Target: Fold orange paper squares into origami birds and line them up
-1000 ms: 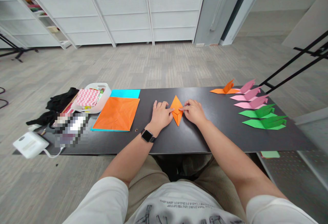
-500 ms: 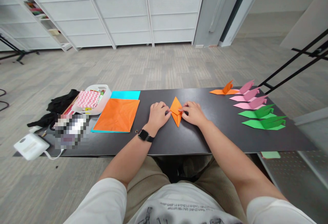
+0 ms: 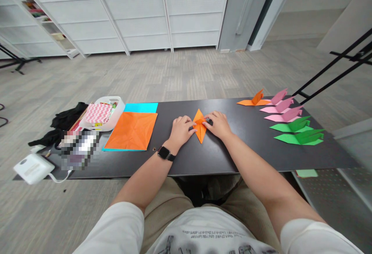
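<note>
A partly folded piece of orange origami paper point(image 3: 200, 133), shaped like a narrow diamond, lies on the dark table in front of me. My left hand point(image 3: 183, 129) grips its left edge between thumb and fingers. On the opposite edge, my right hand point(image 3: 217, 125) pinches the paper near its middle. A raised flap stands between my fingertips, partly covered by them. To the left lies a stack of orange paper sheets point(image 3: 132, 132) with blue paper point(image 3: 141, 107) showing beneath.
At the right stand folded paper birds: an orange bird point(image 3: 257, 99), several pink ones point(image 3: 286, 114) and green ones point(image 3: 300, 137). A white plastic basket point(image 3: 117, 114), black cloth point(image 3: 69, 116) and a white device with a cable point(image 3: 34, 168) occupy the table's left end.
The flap in the middle of the orange paper has lifted and spread open. My left fingers have shifted slightly right and up onto the paper; my right hand has moved slightly left.
</note>
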The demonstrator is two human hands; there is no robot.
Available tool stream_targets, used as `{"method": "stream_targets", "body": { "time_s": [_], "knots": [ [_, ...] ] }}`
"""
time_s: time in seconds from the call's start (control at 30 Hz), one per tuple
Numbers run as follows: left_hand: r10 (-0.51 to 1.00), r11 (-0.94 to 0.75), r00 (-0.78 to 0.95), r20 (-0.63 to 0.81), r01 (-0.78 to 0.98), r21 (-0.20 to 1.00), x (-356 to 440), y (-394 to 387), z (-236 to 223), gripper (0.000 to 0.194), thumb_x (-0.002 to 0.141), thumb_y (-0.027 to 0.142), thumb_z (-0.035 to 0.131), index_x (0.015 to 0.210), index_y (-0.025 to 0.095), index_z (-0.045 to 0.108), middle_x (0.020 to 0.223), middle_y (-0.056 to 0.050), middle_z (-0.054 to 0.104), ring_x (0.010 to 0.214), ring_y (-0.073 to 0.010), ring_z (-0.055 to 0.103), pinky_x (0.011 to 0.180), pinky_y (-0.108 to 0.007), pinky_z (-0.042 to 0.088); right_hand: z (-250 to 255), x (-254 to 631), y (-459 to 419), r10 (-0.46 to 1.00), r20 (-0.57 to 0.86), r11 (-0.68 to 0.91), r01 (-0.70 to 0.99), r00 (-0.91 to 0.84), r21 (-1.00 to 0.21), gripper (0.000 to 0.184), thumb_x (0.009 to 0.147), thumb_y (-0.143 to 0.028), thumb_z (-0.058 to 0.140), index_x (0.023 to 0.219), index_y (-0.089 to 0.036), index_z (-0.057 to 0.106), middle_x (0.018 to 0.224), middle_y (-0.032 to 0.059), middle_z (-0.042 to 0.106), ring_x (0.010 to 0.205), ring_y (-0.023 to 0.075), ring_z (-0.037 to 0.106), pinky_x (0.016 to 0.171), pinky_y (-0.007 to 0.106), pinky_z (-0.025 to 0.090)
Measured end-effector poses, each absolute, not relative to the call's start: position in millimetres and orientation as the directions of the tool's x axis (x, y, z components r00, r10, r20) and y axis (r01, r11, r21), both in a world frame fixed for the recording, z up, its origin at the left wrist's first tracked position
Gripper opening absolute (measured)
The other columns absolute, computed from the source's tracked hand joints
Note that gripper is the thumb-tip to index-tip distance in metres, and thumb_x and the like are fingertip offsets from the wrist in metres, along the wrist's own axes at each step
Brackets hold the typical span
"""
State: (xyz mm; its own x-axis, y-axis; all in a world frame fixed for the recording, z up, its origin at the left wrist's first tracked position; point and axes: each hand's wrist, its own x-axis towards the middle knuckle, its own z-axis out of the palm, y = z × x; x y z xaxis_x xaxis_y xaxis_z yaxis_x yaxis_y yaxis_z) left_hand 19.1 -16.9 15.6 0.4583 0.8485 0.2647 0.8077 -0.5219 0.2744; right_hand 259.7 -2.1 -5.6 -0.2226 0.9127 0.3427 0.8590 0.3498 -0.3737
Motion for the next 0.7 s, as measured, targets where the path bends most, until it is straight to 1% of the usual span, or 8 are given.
{"method": "stream_targets", "body": {
  "time_s": [0.1, 0.2, 0.3, 0.47, 0.6, 0.7],
  "knots": [
    [0.853, -0.515, 0.451, 0.264, 0.807, 0.288, 19, -15, 13, 0.033, 0.095, 0.040, 0.078, 0.127, 0.033, 0.077, 0.135, -0.006, 0.066, 0.126, -0.0271, 0.056, 0.111, -0.046, 0.042, -8, 256, 2, 0.916, 0.357, 0.318, 0.872, -0.182, -0.372, 0.014, 0.095, -0.031, 0.072, 0.108, -0.025, 0.073, 0.113, 0.0086, 0.070, 0.113, 0.0296, 0.059, 0.097, 0.042, 0.040],
    [0.861, -0.505, 0.448, 0.241, 0.810, 0.298, 18, -13, 11, 0.032, 0.095, 0.040, 0.077, 0.127, 0.033, 0.077, 0.142, -0.007, 0.064, 0.133, -0.0285, 0.054, 0.117, -0.048, 0.040, -9, 254, 3, 0.904, 0.360, 0.363, 0.857, -0.230, -0.364, 0.012, 0.096, -0.026, 0.070, 0.106, -0.026, 0.075, 0.114, 0.0078, 0.069, 0.113, 0.0284, 0.059, 0.097, 0.042, 0.040],
    [0.871, -0.491, 0.447, 0.203, 0.813, 0.314, 17, -11, 10, 0.031, 0.096, 0.041, 0.075, 0.127, 0.034, 0.078, 0.145, -0.006, 0.063, 0.136, -0.0287, 0.053, 0.123, -0.051, 0.036, -11, 255, 3, 0.900, 0.341, 0.394, 0.846, -0.274, -0.360, 0.015, 0.098, -0.024, 0.068, 0.108, -0.028, 0.079, 0.115, 0.0067, 0.070, 0.113, 0.0270, 0.059, 0.096, 0.042, 0.039],
    [0.889, -0.459, 0.424, 0.174, 0.822, 0.337, 18, -12, 10, 0.032, 0.097, 0.042, 0.074, 0.128, 0.034, 0.078, 0.146, -0.007, 0.063, 0.141, -0.0303, 0.051, 0.129, -0.062, 0.027, -9, 256, 1, 0.903, 0.325, 0.395, 0.839, -0.281, -0.373, 0.017, 0.102, -0.031, 0.065, 0.104, -0.029, 0.082, 0.115, 0.0064, 0.071, 0.111, 0.0261, 0.060, 0.096, 0.043, 0.040],
    [0.887, -0.463, 0.426, 0.181, 0.817, 0.344, 18, -11, 7, 0.032, 0.098, 0.043, 0.074, 0.128, 0.035, 0.078, 0.146, -0.007, 0.063, 0.142, -0.0301, 0.051, 0.131, -0.063, 0.024, -4, 255, -2, 0.901, 0.334, 0.402, 0.824, -0.278, -0.399, 0.028, 0.106, -0.039, 0.059, 0.098, -0.026, 0.082, 0.114, 0.0070, 0.071, 0.110, 0.0258, 0.060, 0.098, 0.044, 0.040],
    [0.882, -0.471, 0.427, 0.198, 0.811, 0.347, 17, -10, 5, 0.031, 0.098, 0.044, 0.073, 0.127, 0.036, 0.078, 0.145, -0.006, 0.063, 0.141, -0.0297, 0.052, 0.132, -0.063, 0.022, 0, 257, -4, 0.905, 0.343, 0.387, 0.821, -0.251, -0.419, 0.035, 0.108, -0.042, 0.054, 0.094, -0.025, 0.081, 0.115, 0.0075, 0.071, 0.110, 0.0260, 0.060, 0.098, 0.044, 0.041]
  ]
}}
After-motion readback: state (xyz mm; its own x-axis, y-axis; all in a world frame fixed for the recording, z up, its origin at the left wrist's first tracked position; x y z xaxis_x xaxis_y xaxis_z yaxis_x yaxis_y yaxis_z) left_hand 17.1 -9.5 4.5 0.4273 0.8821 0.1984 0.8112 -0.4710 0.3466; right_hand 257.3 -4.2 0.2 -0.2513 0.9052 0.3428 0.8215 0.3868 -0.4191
